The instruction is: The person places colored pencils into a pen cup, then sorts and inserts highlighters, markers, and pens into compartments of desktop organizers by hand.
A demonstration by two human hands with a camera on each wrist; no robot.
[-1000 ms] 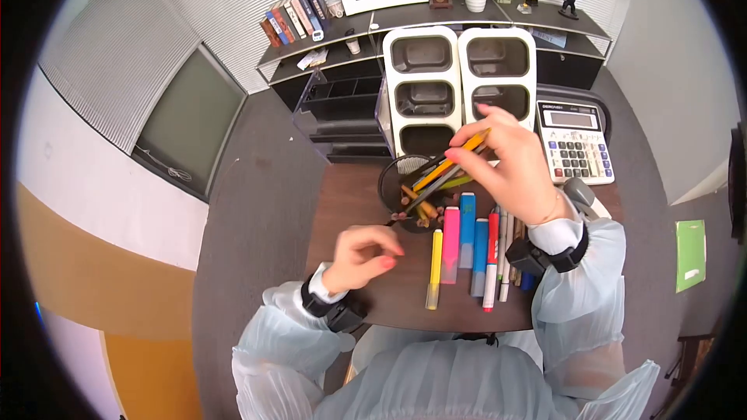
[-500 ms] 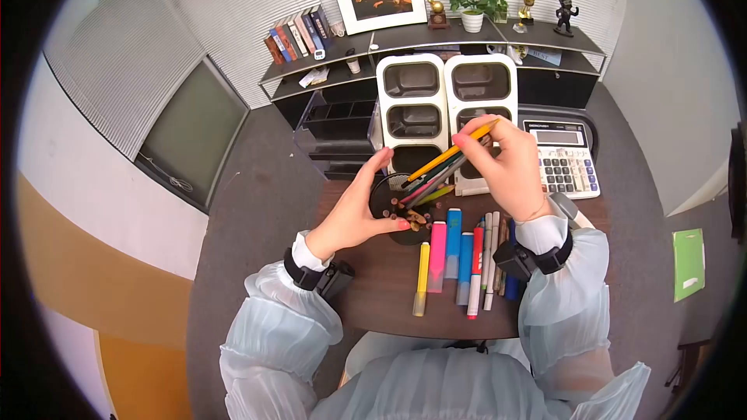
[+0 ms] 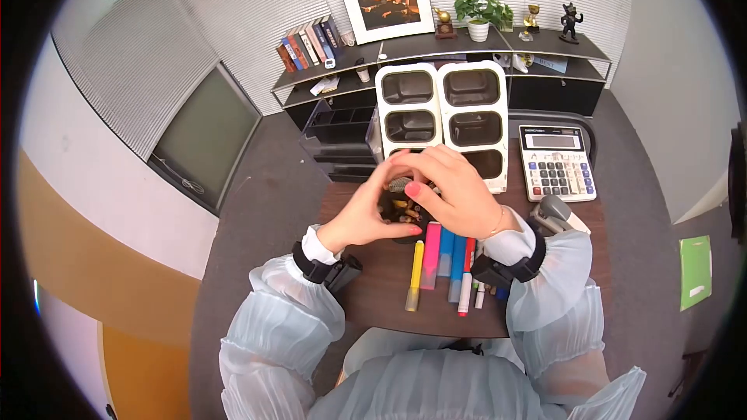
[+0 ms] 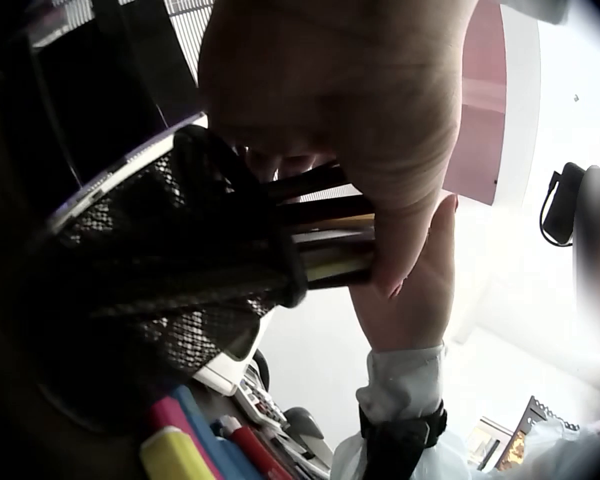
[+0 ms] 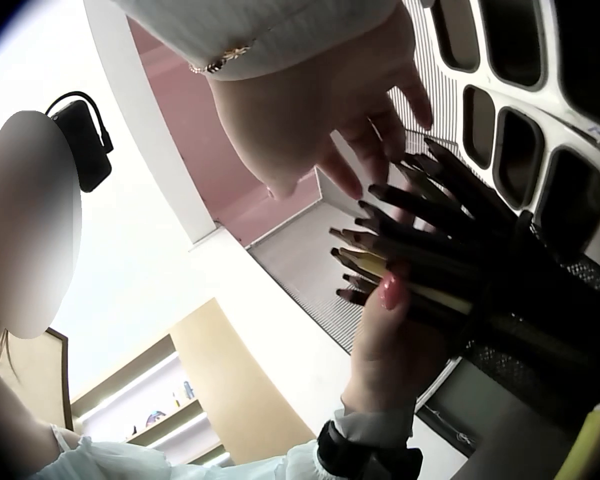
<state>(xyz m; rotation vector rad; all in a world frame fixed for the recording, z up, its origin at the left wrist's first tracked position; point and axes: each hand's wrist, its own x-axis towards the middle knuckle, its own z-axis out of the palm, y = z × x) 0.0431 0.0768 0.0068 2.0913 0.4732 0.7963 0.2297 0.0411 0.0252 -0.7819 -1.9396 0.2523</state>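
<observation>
A black mesh pen cup stands on the desk, full of pencils. My left hand curls round the bundle at the cup's mouth, thumb on the near side and fingers behind. Over the pencil tops arches my right hand, holding nothing, its fingers loosely bent beside the tips in the right wrist view. In front of the cup lie a yellow highlighter, a pink highlighter, blue highlighters and a red-and-white marker. More pens are partly hidden under my right wrist.
Two white organizers with dark compartments stand behind the cup. A clear-sided drawer unit is at the left. On the right are a calculator and a grey-and-white stapler-like object. The desk's front edge is near my body.
My right hand has brought several pencils left and down into the cup and let them go. The left hand has come up from the desk to close round the pencils at the cup's mouth.
</observation>
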